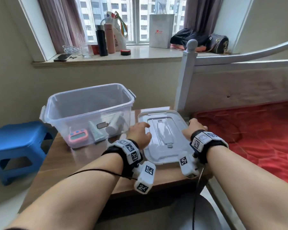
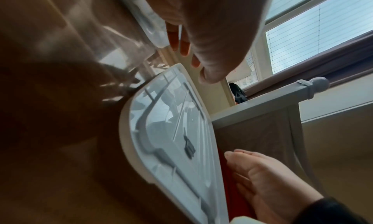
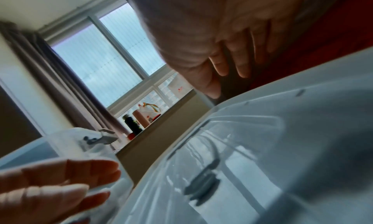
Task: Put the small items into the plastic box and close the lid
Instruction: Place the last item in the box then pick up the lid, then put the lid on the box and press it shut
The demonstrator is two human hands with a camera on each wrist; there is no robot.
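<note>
A clear plastic box (image 1: pixel 90 103) stands open on the left of the wooden table (image 1: pixel 83 163). Inside it lie a pink timer (image 1: pixel 78 136), a tube (image 1: pixel 96 132) and a white bottle (image 1: pixel 116 123). Its lid (image 1: pixel 163 130) lies flat on the table, right of the box. My left hand (image 1: pixel 140 131) hovers at the lid's left edge with relaxed fingers. My right hand (image 1: pixel 195 126) is at the right edge, fingers down beside it. The left wrist view shows the lid (image 2: pixel 171 139) below my straight left fingers (image 2: pixel 191 56). The right wrist view shows the lid (image 3: pixel 262 147) under my right hand (image 3: pixel 222 67).
A blue stool (image 1: pixel 18 146) stands left of the table. A bed with a red cover (image 1: pixel 256 138) and a white post (image 1: pixel 188 72) presses against the table's right side. Bottles (image 1: pixel 106 39) and bags crowd the windowsill behind.
</note>
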